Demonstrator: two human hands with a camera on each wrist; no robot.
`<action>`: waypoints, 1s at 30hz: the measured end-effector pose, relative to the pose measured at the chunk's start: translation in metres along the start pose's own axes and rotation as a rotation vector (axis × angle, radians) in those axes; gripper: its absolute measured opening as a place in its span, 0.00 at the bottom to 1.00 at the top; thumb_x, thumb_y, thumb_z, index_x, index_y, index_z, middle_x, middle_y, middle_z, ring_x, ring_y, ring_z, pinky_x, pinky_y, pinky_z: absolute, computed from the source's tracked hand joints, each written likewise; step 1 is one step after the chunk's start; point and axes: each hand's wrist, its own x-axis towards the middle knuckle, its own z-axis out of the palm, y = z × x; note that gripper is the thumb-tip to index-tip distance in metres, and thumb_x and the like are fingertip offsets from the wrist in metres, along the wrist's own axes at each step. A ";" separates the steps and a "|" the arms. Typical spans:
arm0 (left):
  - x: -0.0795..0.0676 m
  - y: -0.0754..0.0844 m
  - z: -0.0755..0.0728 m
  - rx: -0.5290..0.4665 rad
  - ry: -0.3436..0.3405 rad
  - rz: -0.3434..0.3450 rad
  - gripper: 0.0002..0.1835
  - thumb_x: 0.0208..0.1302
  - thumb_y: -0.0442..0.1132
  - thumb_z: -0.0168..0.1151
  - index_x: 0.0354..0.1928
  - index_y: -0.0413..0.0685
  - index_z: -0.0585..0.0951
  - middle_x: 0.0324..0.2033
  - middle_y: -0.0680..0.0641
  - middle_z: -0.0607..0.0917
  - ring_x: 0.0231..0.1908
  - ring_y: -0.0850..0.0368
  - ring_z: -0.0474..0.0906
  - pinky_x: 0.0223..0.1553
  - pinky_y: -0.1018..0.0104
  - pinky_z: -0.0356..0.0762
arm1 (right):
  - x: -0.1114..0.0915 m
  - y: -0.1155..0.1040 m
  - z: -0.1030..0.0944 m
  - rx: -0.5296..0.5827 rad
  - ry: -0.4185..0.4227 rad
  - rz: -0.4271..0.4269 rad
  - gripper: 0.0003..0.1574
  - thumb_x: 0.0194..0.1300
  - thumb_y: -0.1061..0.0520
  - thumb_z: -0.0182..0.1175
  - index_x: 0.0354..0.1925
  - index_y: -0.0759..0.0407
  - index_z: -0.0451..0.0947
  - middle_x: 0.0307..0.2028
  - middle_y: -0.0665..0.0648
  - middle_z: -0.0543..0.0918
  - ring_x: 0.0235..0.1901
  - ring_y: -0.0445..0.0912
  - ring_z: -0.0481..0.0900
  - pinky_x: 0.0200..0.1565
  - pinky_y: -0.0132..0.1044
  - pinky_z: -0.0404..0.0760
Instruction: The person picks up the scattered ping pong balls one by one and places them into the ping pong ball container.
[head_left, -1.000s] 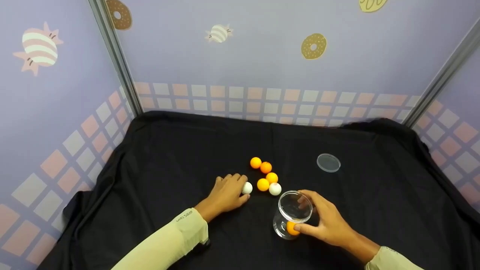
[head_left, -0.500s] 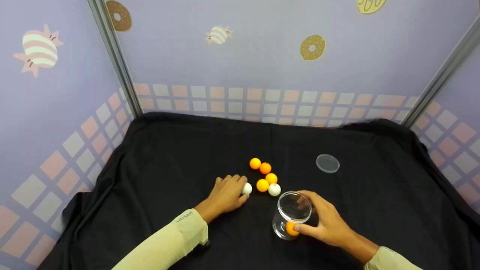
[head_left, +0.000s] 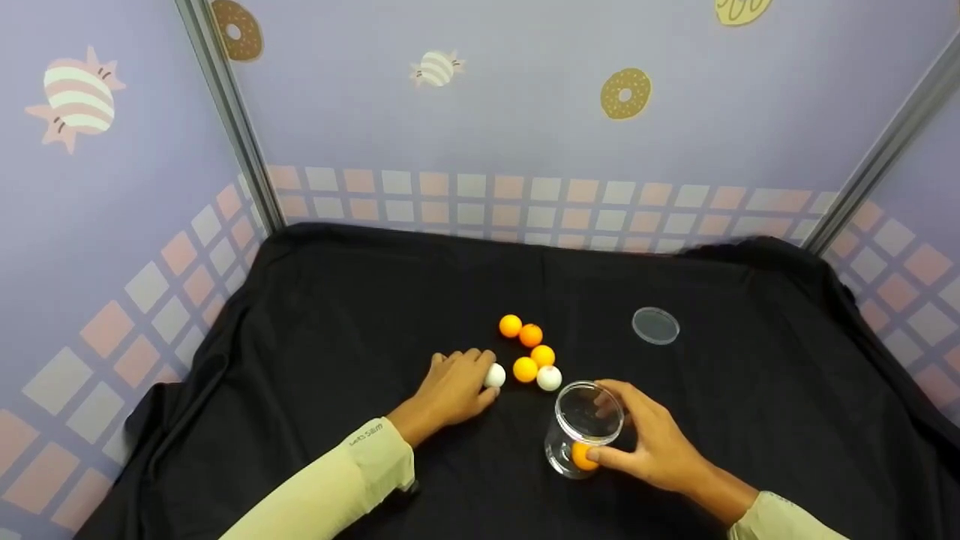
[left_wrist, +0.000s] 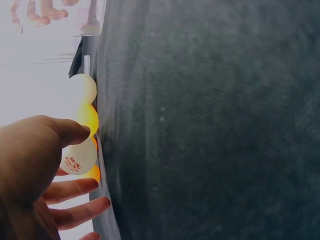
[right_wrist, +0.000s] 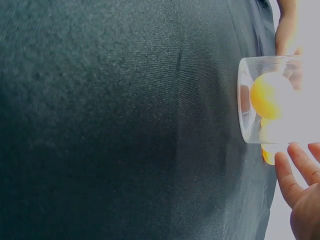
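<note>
My left hand is low on the black cloth, thumb and fingers around a white ping-pong ball. Red print shows on that white ball in the left wrist view, with the thumb tip at its upper side. To the right, my right hand grips a clear lidless jar, thumb on the near side and fingers on the far side. One orange ping-pong ball lies inside the jar at the bottom. Between the hands, another white ball sits beside several orange balls.
A clear round lid lies flat at the back right. Black cloth covers the table. Patterned walls close off the back and both sides, with metal posts at the corners.
</note>
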 end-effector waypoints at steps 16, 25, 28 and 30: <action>0.000 0.013 -0.028 -0.049 0.101 0.026 0.22 0.68 0.56 0.63 0.57 0.53 0.78 0.42 0.50 0.84 0.37 0.50 0.81 0.40 0.52 0.72 | 0.001 -0.001 0.000 0.015 0.003 -0.021 0.52 0.47 0.43 0.81 0.67 0.47 0.70 0.49 0.52 0.83 0.45 0.44 0.83 0.39 0.35 0.85; -0.005 0.033 -0.044 -0.057 0.139 0.087 0.23 0.69 0.57 0.61 0.58 0.53 0.79 0.44 0.51 0.85 0.39 0.51 0.82 0.43 0.51 0.73 | 0.001 0.000 -0.001 0.008 -0.003 -0.042 0.52 0.48 0.44 0.81 0.68 0.49 0.69 0.49 0.52 0.83 0.44 0.44 0.83 0.39 0.35 0.85; -0.007 0.041 -0.050 -0.073 0.166 0.113 0.21 0.68 0.57 0.62 0.56 0.54 0.79 0.43 0.52 0.85 0.38 0.52 0.81 0.42 0.52 0.73 | 0.001 0.000 -0.001 0.009 0.001 -0.052 0.52 0.48 0.44 0.81 0.68 0.49 0.69 0.49 0.52 0.83 0.44 0.45 0.83 0.38 0.35 0.85; -0.008 0.046 -0.055 -0.087 0.184 0.131 0.21 0.68 0.57 0.63 0.55 0.55 0.78 0.41 0.52 0.84 0.37 0.52 0.81 0.42 0.53 0.73 | 0.001 0.000 -0.001 0.011 0.005 -0.049 0.52 0.47 0.44 0.81 0.68 0.48 0.70 0.48 0.52 0.83 0.44 0.45 0.83 0.37 0.35 0.85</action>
